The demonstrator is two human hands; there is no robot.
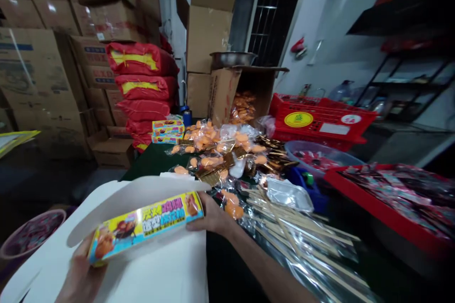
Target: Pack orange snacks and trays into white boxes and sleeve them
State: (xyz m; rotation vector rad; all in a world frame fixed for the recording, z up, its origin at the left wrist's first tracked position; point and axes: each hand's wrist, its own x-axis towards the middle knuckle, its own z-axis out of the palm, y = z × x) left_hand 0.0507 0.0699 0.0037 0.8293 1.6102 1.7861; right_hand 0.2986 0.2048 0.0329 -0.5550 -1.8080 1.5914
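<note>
A long printed box in yellow, blue and pink is held level between my two hands, above white card sheets. My left hand grips its left end, fingers partly behind it. At the right end my right hand is closed on the box. A curved white flap rises behind the box. Right of my right hand lie wrapped orange drumstick-shaped pieces, wooden skewers in clear wrap and a foil tray.
Small printed boxes stand at the table's back. Behind are red sacks, an open carton and a red crate. A red tray of packets is at right, a pink basket at lower left.
</note>
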